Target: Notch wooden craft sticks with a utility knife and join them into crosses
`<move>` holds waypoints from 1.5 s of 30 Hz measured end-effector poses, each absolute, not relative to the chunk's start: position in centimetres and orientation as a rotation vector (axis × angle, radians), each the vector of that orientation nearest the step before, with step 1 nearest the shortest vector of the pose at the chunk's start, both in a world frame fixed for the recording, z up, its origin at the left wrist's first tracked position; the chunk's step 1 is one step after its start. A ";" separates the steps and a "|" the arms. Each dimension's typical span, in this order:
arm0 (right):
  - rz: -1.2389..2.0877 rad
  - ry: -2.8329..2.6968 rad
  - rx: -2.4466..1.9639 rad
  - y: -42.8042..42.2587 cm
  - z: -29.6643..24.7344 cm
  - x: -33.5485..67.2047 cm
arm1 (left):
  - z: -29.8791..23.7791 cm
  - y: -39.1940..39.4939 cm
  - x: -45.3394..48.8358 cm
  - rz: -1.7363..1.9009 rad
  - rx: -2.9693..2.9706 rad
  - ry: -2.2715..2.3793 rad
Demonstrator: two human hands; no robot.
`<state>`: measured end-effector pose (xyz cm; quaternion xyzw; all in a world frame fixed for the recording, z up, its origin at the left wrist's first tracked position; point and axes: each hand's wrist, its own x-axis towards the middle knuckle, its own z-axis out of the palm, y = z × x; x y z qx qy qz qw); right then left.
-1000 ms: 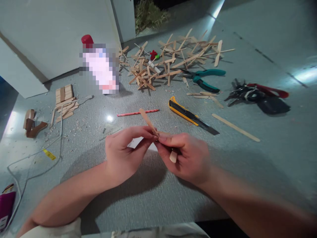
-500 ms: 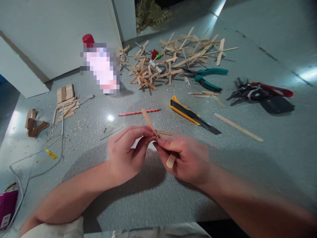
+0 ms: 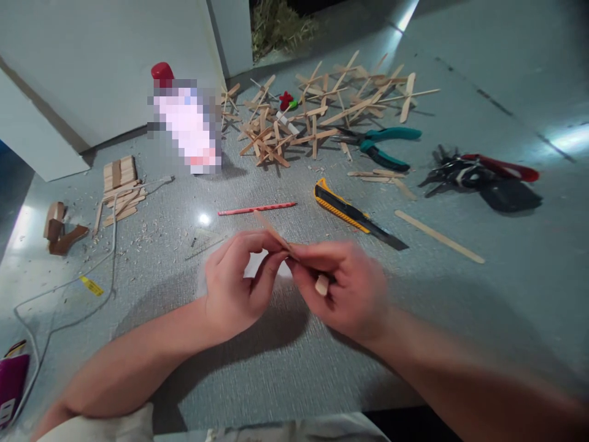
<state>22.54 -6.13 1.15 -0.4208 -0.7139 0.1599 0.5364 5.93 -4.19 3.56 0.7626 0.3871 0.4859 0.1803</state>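
My left hand [image 3: 243, 279] pinches a wooden craft stick [image 3: 271, 228] at its near end, with the thumb and fingertips pressed together. From the other side my right hand [image 3: 345, 282] is closed on the same joint, and the fingertips of both hands meet there. A second craft stick [image 3: 321, 285] pokes out from under my right fingers. How the sticks join is hidden by the fingertips. Just beyond my hands lie a red pencil [image 3: 257, 209] and a yellow and black utility knife [image 3: 343, 205] with its blade out. A clear set square [image 3: 202, 244] is beside my left hand.
Several crossed-stick pieces [image 3: 276, 138] are heaped at the back, by teal-handled pliers [image 3: 389, 132]. A loose stick [image 3: 439, 236] and a dark multi-tool with red handle [image 3: 483, 178] lie right. Stacked sticks [image 3: 118, 175], a white cable [image 3: 115, 245] and a blurred red-capped bottle [image 3: 188, 129] are left.
The held sticks have turned in my fingers: the far stick tips lower and leftward, and the near end under my right hand shows less. My right hand has rolled slightly. Both hands keep their grip.
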 end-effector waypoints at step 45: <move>0.707 -1.606 -0.935 -5.4 2.4 23.0 | 4.0 -3.0 3.8 1.371 2.756 0.690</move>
